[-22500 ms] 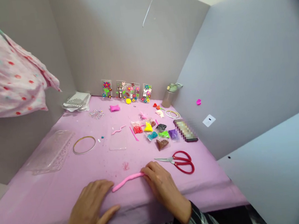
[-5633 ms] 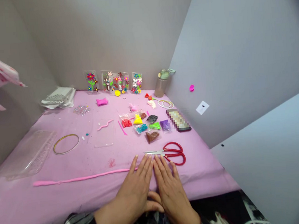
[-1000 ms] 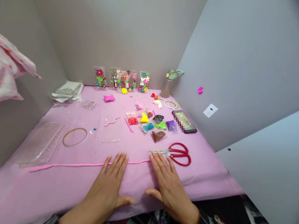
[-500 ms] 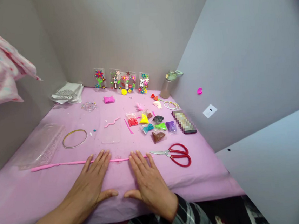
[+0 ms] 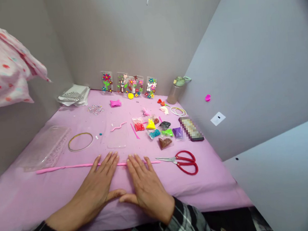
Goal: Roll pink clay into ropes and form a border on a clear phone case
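Note:
A long, thin pink clay strand point(image 5: 63, 168) lies across the front of the table, thicker at its left end. My left hand point(image 5: 101, 178) rests flat on it with outstretched fingers. Beside it, my right hand point(image 5: 146, 183) also lies flat, its fingertips over the strand's right part. The two thumbs nearly meet below the strand. Just right of the strand's thin end are red-handled scissors point(image 5: 180, 161), their blades pointing left. Beyond my hands, a clear plastic sheet point(image 5: 116, 142) carries a short wavy pink clay piece point(image 5: 118, 126).
Behind lie bags of coloured clay, among them brown point(image 5: 165, 142) and red point(image 5: 138, 126), and a phone point(image 5: 192, 129). A bangle point(image 5: 80, 141) and a clear plastic case point(image 5: 45, 146) are at left. Decorated clear cards point(image 5: 107, 82) lean on the wall, near a bottle point(image 5: 175, 90).
My right hand has slid left along the strand, closer to my left hand. More of the strand's right end shows. The whole view has shifted slightly.

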A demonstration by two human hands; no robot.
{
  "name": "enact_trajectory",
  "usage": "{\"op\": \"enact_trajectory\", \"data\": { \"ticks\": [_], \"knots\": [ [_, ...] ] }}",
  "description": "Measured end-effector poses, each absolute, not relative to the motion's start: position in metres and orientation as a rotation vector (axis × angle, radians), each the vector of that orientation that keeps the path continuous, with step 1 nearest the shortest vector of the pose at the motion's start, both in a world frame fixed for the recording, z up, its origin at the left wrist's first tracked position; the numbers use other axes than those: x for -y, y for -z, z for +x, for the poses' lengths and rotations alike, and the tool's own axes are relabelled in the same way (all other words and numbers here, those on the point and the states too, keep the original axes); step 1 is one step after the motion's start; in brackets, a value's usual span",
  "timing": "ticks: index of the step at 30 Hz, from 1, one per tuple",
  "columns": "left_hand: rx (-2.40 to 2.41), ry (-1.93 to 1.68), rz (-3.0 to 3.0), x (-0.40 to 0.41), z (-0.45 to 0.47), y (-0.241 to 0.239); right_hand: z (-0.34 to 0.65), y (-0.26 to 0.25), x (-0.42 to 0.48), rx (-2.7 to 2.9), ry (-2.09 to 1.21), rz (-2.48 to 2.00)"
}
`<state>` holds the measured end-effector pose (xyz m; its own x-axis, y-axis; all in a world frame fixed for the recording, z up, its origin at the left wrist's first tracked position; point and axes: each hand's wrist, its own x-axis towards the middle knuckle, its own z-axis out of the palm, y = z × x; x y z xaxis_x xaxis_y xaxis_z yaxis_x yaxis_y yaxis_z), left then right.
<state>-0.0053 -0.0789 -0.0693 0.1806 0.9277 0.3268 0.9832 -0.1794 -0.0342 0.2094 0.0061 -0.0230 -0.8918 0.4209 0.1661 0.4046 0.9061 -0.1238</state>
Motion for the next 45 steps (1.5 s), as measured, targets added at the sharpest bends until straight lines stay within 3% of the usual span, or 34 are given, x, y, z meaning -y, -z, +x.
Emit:
{"op": "enact_trajectory", "data": {
  "ticks": [20,29,45],
  "knots": [
    [1.651,0.485,-2.295,0.105,-0.023,0.071,0.2,0.028,0.006,2.846,-0.251,-0.465],
    [1.91,0.75,-2.29,0.087,-0.037,0.026,0.249,0.011,-0.047,2.798,0.023,-0.834],
    [2.248,0.811,-2.422,0.062,-0.024,0.017,0.24,-0.013,-0.063,2.984,-0.06,-0.92]
  ]
}}
